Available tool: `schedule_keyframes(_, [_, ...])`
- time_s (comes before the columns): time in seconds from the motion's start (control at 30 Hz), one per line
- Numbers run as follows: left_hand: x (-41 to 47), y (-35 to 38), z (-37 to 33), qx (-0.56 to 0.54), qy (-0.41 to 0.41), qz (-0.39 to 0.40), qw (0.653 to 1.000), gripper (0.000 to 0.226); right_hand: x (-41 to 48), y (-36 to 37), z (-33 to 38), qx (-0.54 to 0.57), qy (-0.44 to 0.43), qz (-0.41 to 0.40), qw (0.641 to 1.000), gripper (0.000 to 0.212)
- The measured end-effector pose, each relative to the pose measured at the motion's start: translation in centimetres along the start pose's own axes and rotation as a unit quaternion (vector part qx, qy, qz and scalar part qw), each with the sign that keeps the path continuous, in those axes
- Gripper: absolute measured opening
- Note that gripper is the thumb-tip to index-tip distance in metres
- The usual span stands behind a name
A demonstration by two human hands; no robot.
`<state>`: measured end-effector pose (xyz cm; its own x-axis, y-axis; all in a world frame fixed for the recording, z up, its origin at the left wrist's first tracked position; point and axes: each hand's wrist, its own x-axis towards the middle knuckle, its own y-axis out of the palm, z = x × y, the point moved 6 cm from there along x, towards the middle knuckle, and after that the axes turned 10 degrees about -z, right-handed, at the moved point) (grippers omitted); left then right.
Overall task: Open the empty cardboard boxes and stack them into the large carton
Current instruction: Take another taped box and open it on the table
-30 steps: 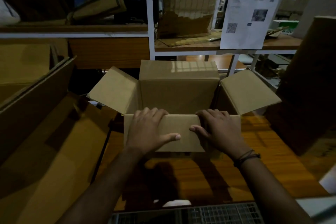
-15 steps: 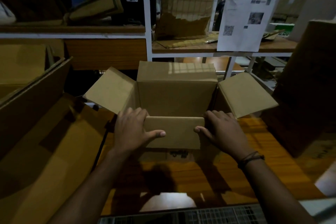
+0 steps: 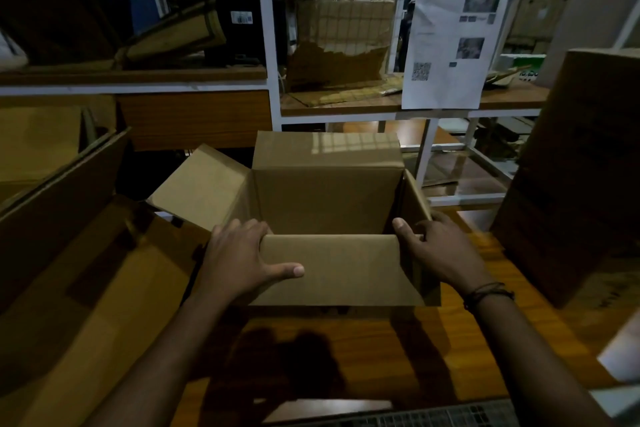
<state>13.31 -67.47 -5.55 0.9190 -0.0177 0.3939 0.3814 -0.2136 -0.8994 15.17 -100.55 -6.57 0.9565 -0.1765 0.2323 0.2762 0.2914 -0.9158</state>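
An open brown cardboard box [image 3: 325, 198] sits on the wooden table [image 3: 450, 340] in front of me, empty inside. Its near flap [image 3: 346, 270] hangs down toward me, its left flap [image 3: 201, 184] spreads outward, and its right flap [image 3: 415, 198] stands nearly upright. My left hand [image 3: 239, 256] grips the near-left corner, thumb across the near flap. My right hand [image 3: 436, 250] holds the near-right corner, thumb inside and fingers around the right flap. The large carton [image 3: 86, 288] lies open at the left, its wide flaps spread.
A tall dark carton [image 3: 571, 184] stands at the right. White metal shelving [image 3: 270, 55] rises behind the table with cardboard pieces and a hanging printed sheet [image 3: 450, 45]. A wire grid [image 3: 433, 418] runs along the table's near edge.
The right flap has swung up from spread out to nearly upright. My right hand moved from the near flap to the right corner, and both hands slid apart.
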Motion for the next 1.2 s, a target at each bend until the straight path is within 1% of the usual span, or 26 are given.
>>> schedule_keyframes(0.07, [0.1, 0.0, -0.3, 0.004, -0.001, 0.0, 1.0, 0.071, 0.3, -0.4, 0.2, -0.018, -0.008, 0.002, 1.0, 0.083])
schedule_keyframes(0.17, [-0.1, -0.3, -0.4, -0.006, -0.008, 0.017, 1.0, 0.072, 0.6, -0.9, 0.1, -0.051, -0.013, 0.025, 0.998, 0.086])
schedule_keyframes(0.2, [-0.2, -0.4, -0.3, -0.007, -0.011, 0.028, 1.0, 0.076, 0.5, -1.2, 0.3, -0.069, -0.019, 0.029, 0.997, 0.087])
schedule_keyframes(0.23, [-0.2, -0.4, -0.1, -0.003, -0.015, 0.039, 0.999, 0.084, 0.2, -1.4, 0.8, -0.088, -0.029, 0.026, 0.995, 0.087])
schedule_keyframes(0.3, [-0.1, -0.3, 0.6, 0.029, -0.039, 0.054, 0.997, 0.108, -0.6, -1.6, 1.8, -0.099, -0.041, 0.019, 0.994, 0.089])
schedule_keyframes(0.4, [-0.1, -0.2, 1.9, 0.098, -0.107, 0.063, 0.987, 0.138, -1.3, -0.7, 2.3, -0.059, -0.016, 0.023, 0.998, 0.102])
schedule_keyframes(0.47, [-0.2, -0.1, 2.5, 0.074, -0.146, 0.086, 0.983, 0.148, -1.2, -0.3, 2.3, -0.049, -0.005, 0.015, 0.999, 0.104])
schedule_keyframes(0.53, [-0.2, 0.0, 2.5, 0.039, -0.162, 0.098, 0.981, 0.152, -1.0, -0.3, 2.2, -0.057, -0.003, 0.01, 0.998, 0.107])
schedule_keyframes(0.6, [-0.2, -0.1, 2.3, 0.03, -0.166, 0.099, 0.981, 0.151, -0.8, -0.5, 2.1, -0.061, -0.008, 0.002, 0.998, 0.114])
schedule_keyframes(0.7, [-0.2, -0.3, 1.9, 0.048, -0.166, 0.101, 0.98, 0.145, -0.3, -0.9, 1.9, -0.044, -0.01, 0.002, 0.999, 0.116])
schedule_keyframes(0.8, [-1.0, -2.2, 1.5, 0.04, -0.164, 0.132, 0.977, 0.136, -0.5, -1.8, 1.7, -0.021, -0.016, 0.024, 0.999, 0.119])
schedule_keyframes(0.9, [-1.8, -5.3, 1.8, 0.017, -0.149, 0.172, 0.974, 0.117, -1.3, -3.1, 1.0, -0.026, -0.027, 0.056, 0.998, 0.112])
schedule_keyframes(0.97, [-1.1, -6.8, 2.3, 0.032, -0.146, 0.186, 0.971, 0.112, -1.1, -4.6, 1.2, -0.056, -0.038, 0.071, 0.995, 0.099])
schedule_keyframes(1.0, [0.0, -7.2, 2.4, 0.033, -0.135, 0.179, 0.974, 0.106, -0.4, -5.2, 1.8, -0.062, -0.053, 0.07, 0.994, 0.089])
schedule_keyframes(1.07, [3.2, -6.8, 1.8, 0.034, -0.082, 0.145, 0.985, 0.095, 1.4, -6.0, 4.0, -0.038, -0.106, 0.07, 0.991, 0.072])
schedule_keyframes(1.13, [7.3, -5.0, 1.1, 0.052, -0.012, 0.103, 0.993, 0.092, 4.0, -5.5, 6.6, -0.029, -0.168, 0.074, 0.983, 0.071])
schedule_keyframes(1.2, [11.1, -2.7, 0.6, 0.076, 0.043, 0.088, 0.992, 0.09, 7.0, -4.0, 9.0, -0.066, -0.201, 0.078, 0.974, 0.075])
